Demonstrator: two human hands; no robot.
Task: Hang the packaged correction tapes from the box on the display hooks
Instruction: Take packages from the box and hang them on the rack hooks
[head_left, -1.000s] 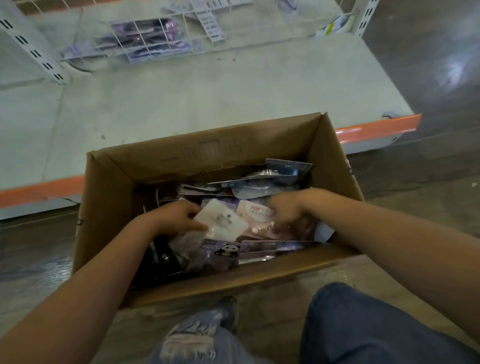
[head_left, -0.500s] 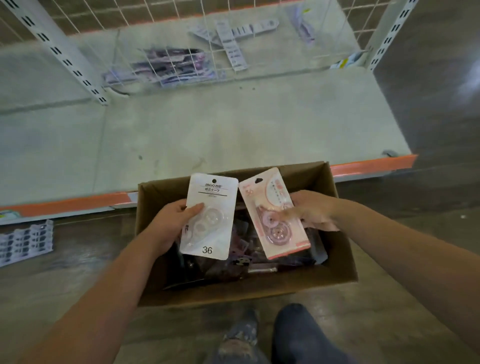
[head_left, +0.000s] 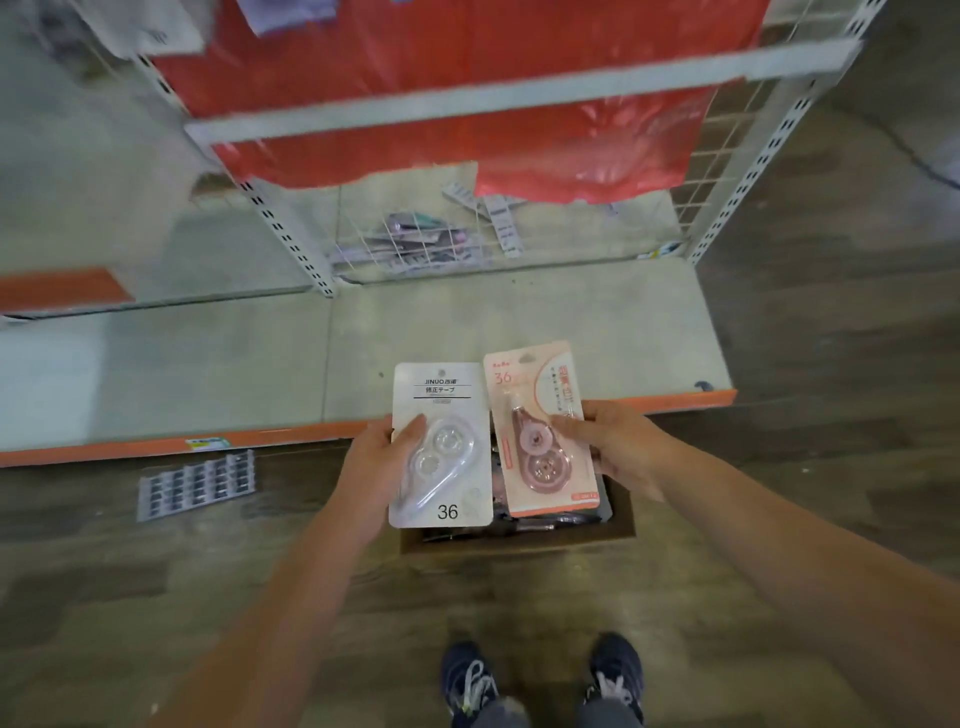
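My left hand (head_left: 376, 460) holds a white packaged correction tape (head_left: 441, 447) marked 36, thumb on its front. My right hand (head_left: 613, 447) grips a pink packaged correction tape (head_left: 540, 431) beside it. Both packs are held upright, side by side, above the cardboard box (head_left: 618, 525) on the floor. The box is mostly hidden behind the packs; more packets show dimly inside it. The wire grid panel (head_left: 727, 150) of the display rises behind the bottom shelf; I cannot make out any hooks.
A pale bottom shelf (head_left: 519, 322) with an orange front edge lies ahead. A red plastic sheet (head_left: 467, 93) hangs over the grid. A strip of small packs (head_left: 197, 486) lies on the floor at left. My shoes (head_left: 540, 675) are below.
Both hands lifted one pack each out of the box and raised them. The view rose as I stood up, so the box now looks smaller and farther below.
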